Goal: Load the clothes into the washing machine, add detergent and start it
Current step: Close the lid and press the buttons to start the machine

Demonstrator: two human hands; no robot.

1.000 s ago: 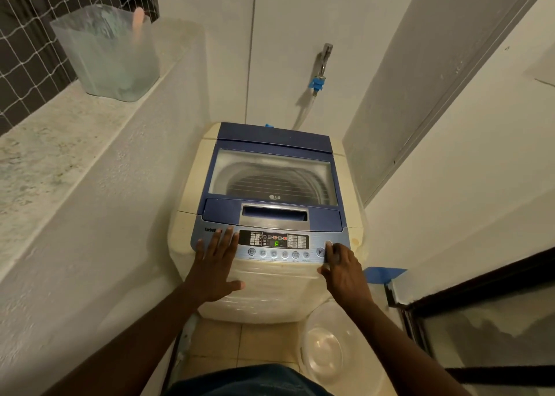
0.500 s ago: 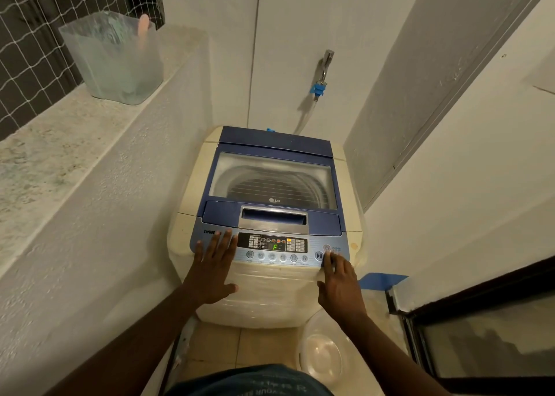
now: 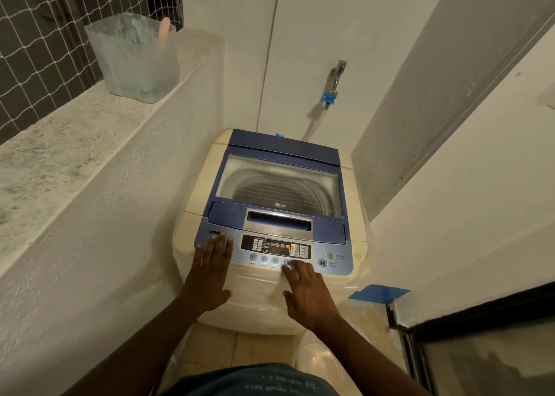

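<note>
Right hand has shifted left along the control panel, fingers spread. Left hand flat, spread. Washing machine lid closed. Translucent container on the ledge holds a pink-handled item; contents otherwise unclear.

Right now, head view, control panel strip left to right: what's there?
left hand → small round buttons → right hand, fingertips on the button row → start/pause button

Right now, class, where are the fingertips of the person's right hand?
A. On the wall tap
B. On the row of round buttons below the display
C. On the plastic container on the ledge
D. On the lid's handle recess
B. The right hand reaches up so its fingertips land on the button row of the washing machine control panel, just left of the start/pause button.
</note>
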